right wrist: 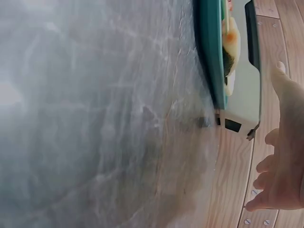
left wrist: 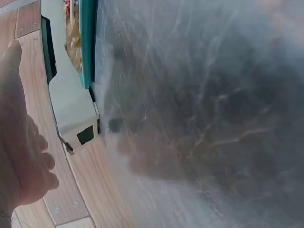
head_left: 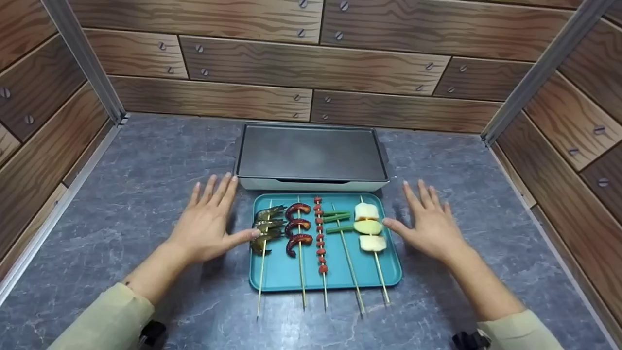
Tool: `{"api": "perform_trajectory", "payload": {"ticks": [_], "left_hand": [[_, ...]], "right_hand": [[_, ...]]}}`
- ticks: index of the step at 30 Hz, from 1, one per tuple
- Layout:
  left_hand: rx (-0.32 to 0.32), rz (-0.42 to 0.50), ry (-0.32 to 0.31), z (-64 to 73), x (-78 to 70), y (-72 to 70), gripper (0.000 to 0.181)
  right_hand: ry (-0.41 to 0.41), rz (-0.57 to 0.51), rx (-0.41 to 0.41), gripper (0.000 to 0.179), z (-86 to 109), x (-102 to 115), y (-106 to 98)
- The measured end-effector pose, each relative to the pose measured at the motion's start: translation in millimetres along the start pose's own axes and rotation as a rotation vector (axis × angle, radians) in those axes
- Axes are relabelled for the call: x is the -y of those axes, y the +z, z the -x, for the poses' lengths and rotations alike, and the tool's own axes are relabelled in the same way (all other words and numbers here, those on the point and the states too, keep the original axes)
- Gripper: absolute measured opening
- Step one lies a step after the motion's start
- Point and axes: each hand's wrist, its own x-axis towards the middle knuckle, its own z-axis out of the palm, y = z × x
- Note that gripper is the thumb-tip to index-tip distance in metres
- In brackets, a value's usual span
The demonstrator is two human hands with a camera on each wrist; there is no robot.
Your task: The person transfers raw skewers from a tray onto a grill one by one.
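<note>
A teal tray [head_left: 284,277] holds several skewers side by side, their bare stick ends jutting over its near edge. From left to right they carry dark shrimp [head_left: 268,226], reddish-brown curled pieces [head_left: 298,225], small red pieces [head_left: 320,237], green stalks [head_left: 338,228], and white and pale-yellow slices [head_left: 370,227]. Left of the tray my left hand [head_left: 206,226] is spread, palm down, its thumb overlapping the shrimp in the head view. On the other side my right hand [head_left: 430,228] spreads likewise, thumb pointing toward the pale slices. Neither hand grips anything; both wrist views show extended fingers raised above the tabletop.
Directly behind the tray stands a flat electric griddle [head_left: 313,151] with a dark plate and a pale base. The grey marbled table [head_left: 160,155] is enclosed by wood-patterned panels [head_left: 311,61] at the back and sides, with metal posts [head_left: 539,68] at the corners.
</note>
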Motion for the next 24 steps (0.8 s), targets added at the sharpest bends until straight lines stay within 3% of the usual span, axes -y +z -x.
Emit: {"api": "perform_trajectory", "payload": {"ticks": [15, 24], "left_hand": [[0.029, 0.083, 0.139, 27.2, -11.3, 11.9, 0.119], [0.099, 0.093, 0.196, 23.3, -6.4, 17.6, 0.127]], "right_hand": [[0.012, -0.039, -0.009, 0.11, 30.0, 16, -8], [0.012, -0.056, 0.018, 0.114, 38.9, 30, -4]]}}
